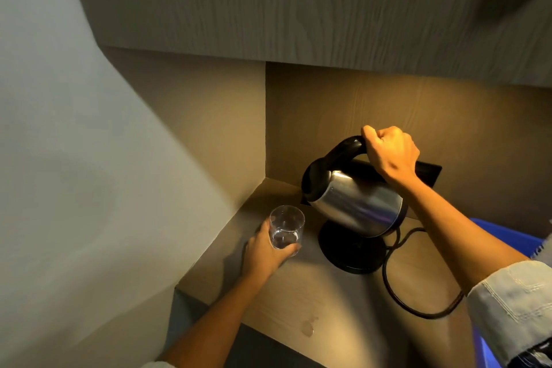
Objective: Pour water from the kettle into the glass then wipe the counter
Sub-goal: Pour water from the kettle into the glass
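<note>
A pale wood-grain counter is sitting in a warm-lit alcove under an overhanging cabinet, with a plain wall at nine o'clock. The right hand is gripping the black handle of the steel kettle, tilting it spout-down toward eight o'clock above its black base. The left hand is wrapping around the glass, which is standing just beside the base and holding a little water. A black cord is looping toward four o'clock; a small wet mark is showing near the front edge.
</note>
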The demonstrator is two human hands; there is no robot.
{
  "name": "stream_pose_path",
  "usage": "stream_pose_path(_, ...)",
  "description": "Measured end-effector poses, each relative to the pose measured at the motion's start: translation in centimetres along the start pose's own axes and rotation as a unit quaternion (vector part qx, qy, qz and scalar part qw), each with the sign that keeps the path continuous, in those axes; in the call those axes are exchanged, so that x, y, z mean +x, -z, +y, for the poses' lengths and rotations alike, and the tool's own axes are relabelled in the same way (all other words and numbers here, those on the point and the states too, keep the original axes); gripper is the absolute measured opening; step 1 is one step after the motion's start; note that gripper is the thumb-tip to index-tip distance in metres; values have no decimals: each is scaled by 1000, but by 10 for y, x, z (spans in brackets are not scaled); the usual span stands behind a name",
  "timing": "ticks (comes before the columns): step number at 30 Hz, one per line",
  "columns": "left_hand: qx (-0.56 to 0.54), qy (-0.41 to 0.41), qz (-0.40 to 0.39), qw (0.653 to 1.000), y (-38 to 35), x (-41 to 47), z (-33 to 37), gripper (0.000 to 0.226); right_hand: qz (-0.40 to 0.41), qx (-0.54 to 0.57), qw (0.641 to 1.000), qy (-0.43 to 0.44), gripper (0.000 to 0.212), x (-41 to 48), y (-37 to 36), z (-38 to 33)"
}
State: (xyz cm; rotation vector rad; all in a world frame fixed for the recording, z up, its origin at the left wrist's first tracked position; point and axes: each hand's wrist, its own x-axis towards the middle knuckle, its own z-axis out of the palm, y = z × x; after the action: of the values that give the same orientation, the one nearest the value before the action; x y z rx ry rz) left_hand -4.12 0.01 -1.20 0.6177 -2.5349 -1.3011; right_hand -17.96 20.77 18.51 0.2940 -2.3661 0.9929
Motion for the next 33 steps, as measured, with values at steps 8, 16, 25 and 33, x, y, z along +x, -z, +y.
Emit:
stream_pose_path(8, 14, -21, 2, 1000, 7, -4, 4, 98, -34, -81, 992, 94, 55, 1, -7, -33)
stream_pose_path(16, 8, -14, -15, 1000, 6, -5, 6, 102, -60, -111, 979, 161, 61, 2, -14, -51)
stream_pose_path(25, -9, -13, -13, 1000, 4, -5, 7, 97, -60, -147, 959, 236, 60, -2, -14, -66)
stream_pose_path(33, -32, -40, 0, 999, 4, -6, 5, 89, -61, -158, 947, 273, 57, -8, -15, -76)
